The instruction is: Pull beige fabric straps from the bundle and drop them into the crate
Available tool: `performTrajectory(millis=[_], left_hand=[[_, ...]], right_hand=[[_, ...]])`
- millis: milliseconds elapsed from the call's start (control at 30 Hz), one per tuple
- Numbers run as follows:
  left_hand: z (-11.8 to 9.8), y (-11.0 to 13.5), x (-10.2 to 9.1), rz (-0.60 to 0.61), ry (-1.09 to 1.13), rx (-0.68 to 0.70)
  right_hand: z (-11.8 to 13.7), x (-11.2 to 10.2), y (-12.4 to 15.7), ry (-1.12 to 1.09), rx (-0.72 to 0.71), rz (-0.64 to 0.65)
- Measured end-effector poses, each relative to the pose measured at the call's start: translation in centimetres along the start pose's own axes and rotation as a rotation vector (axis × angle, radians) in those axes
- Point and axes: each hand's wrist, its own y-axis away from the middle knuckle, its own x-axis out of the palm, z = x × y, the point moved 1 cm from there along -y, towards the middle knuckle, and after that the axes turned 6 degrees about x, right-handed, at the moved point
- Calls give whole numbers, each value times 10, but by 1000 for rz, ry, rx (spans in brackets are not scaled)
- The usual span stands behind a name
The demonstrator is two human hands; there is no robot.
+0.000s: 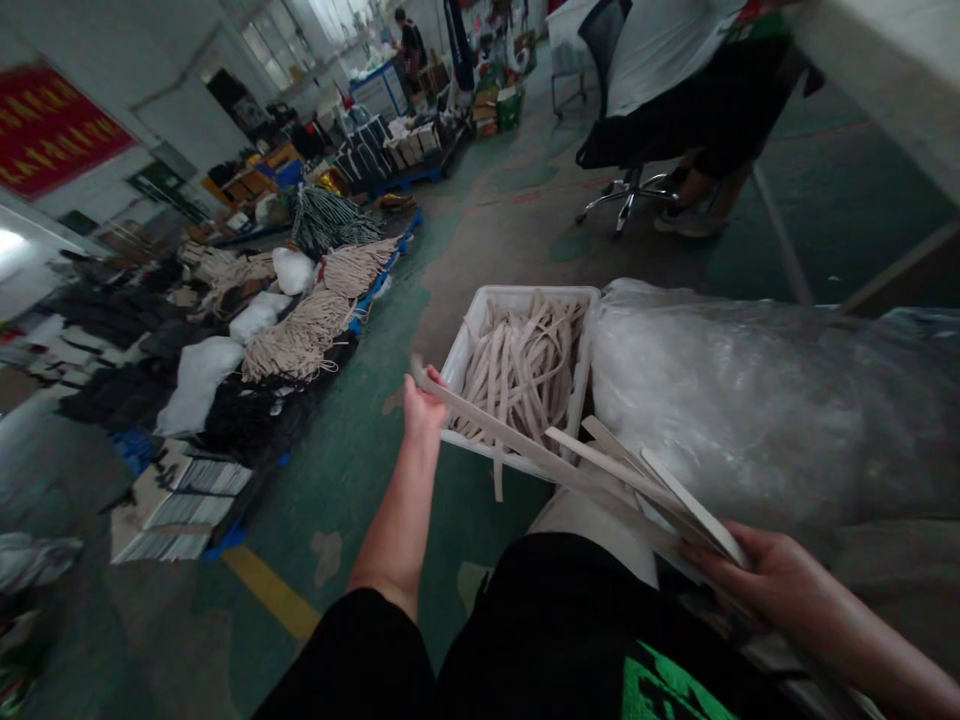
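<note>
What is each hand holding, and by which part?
The left hand holds a beige strip near its end; the right hand holds several strips some way back from their ends.

We have a single view, from a camera worn on the person's head, looking forward and down. Nearest us is the black clothing (517,630) at bottom centre, seen from above. The right hand (754,572) sits close to us at lower right; the left hand (426,402) is farther out, near the middle of the frame, beside the white plastic crate (466,352), whose open top we look down into. Beyond, our view runs across the green floor (420,310) to the far wall (169,30) at upper left, where a red banner (56,130) slants. A pale surface (892,80) juts into the upper right.
</note>
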Motion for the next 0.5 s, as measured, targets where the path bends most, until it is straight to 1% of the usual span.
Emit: performTrajectory(millis=[67,100,133,167,200,233,267,300,333,400,433,467,500], left_hand=[[-35,-22,12,7,15,125],[-48,-28,17,29,10,193],[-57,-29,21,75,-15,268],[-60,-26,25,149,-66,350],[-57,-19,26,253,-143,422],[-47,-9,25,379,-242,467],[-32,4,22,522,-363,467],[-12,19,16,667,-492,415],[11,35,7,803,-625,334],[58,71,-15,1071,-891,119],[79,87,-26,1190,-991,50],[96,103,-36,1289,-1079,12],[109,116,-44,1370,-1153,3]], right_hand=[[-9,2,-9,33,16,-8],[-13,3,-15,45,32,-11],[-16,3,-20,51,49,-16],[-18,3,-25,46,59,-19],[-20,2,-29,28,61,-21],[-21,0,-32,-2,52,-26],[-22,-2,-34,-43,37,-31],[-22,-4,-35,-91,17,-36],[-22,-7,-34,-144,-5,-43],[-21,-12,-30,-242,-32,-59],[-20,-13,-27,-285,-41,-63],[-18,-15,-24,-323,-47,-68],[-16,-15,-20,-357,-51,-72]])
